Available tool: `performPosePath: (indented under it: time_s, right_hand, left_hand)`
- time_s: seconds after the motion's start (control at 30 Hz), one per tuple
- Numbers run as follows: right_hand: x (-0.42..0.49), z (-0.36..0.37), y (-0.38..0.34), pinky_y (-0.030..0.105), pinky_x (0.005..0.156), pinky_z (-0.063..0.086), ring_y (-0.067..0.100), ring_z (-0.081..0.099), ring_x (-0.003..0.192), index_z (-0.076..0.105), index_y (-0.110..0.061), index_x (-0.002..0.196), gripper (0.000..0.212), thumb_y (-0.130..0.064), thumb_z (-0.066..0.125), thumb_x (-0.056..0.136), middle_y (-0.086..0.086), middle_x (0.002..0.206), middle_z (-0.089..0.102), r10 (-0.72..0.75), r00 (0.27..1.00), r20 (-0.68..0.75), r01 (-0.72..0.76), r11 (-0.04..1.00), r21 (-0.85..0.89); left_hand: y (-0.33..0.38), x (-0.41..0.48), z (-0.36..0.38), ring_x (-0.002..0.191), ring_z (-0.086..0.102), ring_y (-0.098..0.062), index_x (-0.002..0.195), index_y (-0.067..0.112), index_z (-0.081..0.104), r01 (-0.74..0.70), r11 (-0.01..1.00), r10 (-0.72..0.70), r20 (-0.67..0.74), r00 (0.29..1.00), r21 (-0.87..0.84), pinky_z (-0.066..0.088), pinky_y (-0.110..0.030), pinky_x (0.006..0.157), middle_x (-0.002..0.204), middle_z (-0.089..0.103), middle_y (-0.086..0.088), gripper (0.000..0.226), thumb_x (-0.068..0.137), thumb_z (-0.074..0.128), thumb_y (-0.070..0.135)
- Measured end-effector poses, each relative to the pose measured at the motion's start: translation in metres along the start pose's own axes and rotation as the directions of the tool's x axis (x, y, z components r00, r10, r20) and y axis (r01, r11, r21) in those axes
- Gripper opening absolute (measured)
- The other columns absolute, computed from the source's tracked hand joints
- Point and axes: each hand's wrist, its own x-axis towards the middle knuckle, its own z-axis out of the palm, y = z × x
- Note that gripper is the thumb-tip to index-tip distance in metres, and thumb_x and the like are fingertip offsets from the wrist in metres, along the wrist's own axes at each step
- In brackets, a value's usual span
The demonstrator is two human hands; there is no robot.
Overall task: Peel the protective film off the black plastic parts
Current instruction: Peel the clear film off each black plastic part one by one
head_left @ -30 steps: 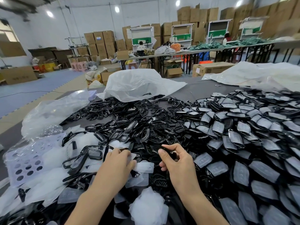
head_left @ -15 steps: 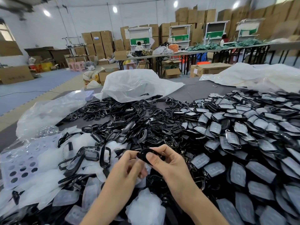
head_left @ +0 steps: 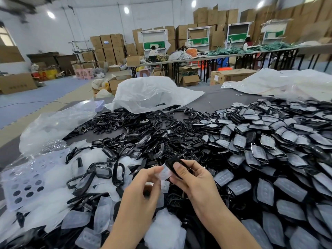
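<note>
1. The right hand (head_left: 195,180) grips one black plastic part (head_left: 172,163). The thumb lies across its face and the fingers curl beneath. The part is held just above the heap, near the front middle of the table (head_left: 215,103).
2. The left hand (head_left: 143,190), somewhat blurred, pinches the protective film (head_left: 164,173) between thumb and forefinger. The film is translucent and meets the part at its left edge.
3. The right thumb covers much of the part, and both forearms hide the heap under them.
4. Right of the hands is a deep heap of film-covered parts (head_left: 269,155), overlapping one another.
5. Ahead, at centre, lie tangled bare black frames (head_left: 136,141).
6. Left and below, loose films (head_left: 79,219) lie over more frames. A white wad (head_left: 165,229) sits between the forearms.
7. Far left, a perforated white sheet (head_left: 27,182) lies beside a clear bag (head_left: 53,126).
8. At the rear of the table is a crumpled white bag (head_left: 154,94), with a second white sheet (head_left: 287,83) at rear right.
9. Beyond the table are stacked cardboard boxes (head_left: 107,45) and a seated person (head_left: 153,51) at a far bench.
</note>
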Motion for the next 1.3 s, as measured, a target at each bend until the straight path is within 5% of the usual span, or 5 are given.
performPosePath:
  time_s: [0.17,0.33,0.63,0.9,1.3]
  right_hand:
    - [-0.002,-0.001,0.001,0.022,0.069,0.059,0.025,0.077,0.082,0.077,-0.021,0.085,0.006,-0.020,0.079,0.080,0.005,0.085,0.076,-0.073,0.995,-0.072,0.062,0.987,-0.147]
    - [-0.003,-0.002,0.000,0.018,0.070,0.057,0.020,0.076,0.083,0.076,-0.022,0.100,0.017,-0.009,0.066,0.094,0.003,0.090,0.079,-0.115,0.993,-0.017,0.107,0.965,-0.238]
    - [-0.012,0.007,0.005,0.027,0.075,0.060,0.024,0.074,0.081,0.071,-0.028,0.094,0.013,-0.017,0.076,0.088,0.009,0.080,0.075,-0.062,0.992,0.107,0.094,0.942,-0.322]
    - [-0.014,0.011,0.008,0.026,0.079,0.059,0.030,0.076,0.089,0.066,-0.010,0.109,0.017,-0.016,0.067,0.093,0.016,0.094,0.077,-0.023,0.978,0.207,0.070,0.972,-0.222]
    - [-0.012,0.010,0.009,0.026,0.075,0.060,0.029,0.076,0.083,0.070,-0.011,0.107,0.014,-0.007,0.065,0.095,0.014,0.092,0.078,-0.072,0.985,0.155,0.106,0.968,-0.228]
  left_hand:
    - [0.005,0.003,-0.002,0.091,0.061,-0.008,0.093,0.044,0.064,-0.122,0.984,0.139,-0.133,0.981,0.127,0.047,-0.011,0.073,0.103,0.058,0.023,0.015,0.090,0.061,0.030]
    - [0.009,0.001,-0.002,0.077,0.063,0.000,0.094,0.047,0.069,0.025,0.995,-0.028,-0.030,0.999,-0.098,0.047,-0.009,0.065,0.088,0.070,0.018,0.015,0.085,0.061,0.038]
    - [0.008,0.001,0.002,0.062,0.065,-0.016,0.083,0.026,0.070,0.193,0.891,-0.259,-0.111,0.960,-0.410,0.060,-0.050,0.068,0.069,0.070,-0.007,0.005,0.082,0.069,0.031]
    - [0.009,0.001,0.005,0.054,0.061,-0.017,0.093,0.012,0.060,0.161,0.854,-0.294,-0.204,0.934,-0.494,0.057,-0.027,0.052,0.061,0.065,-0.002,0.003,0.094,0.062,0.014]
    - [0.003,0.003,0.002,0.066,0.066,-0.013,0.095,0.025,0.068,0.196,0.838,-0.276,-0.085,0.958,-0.509,0.058,-0.025,0.061,0.075,0.069,0.001,0.014,0.094,0.060,0.013]
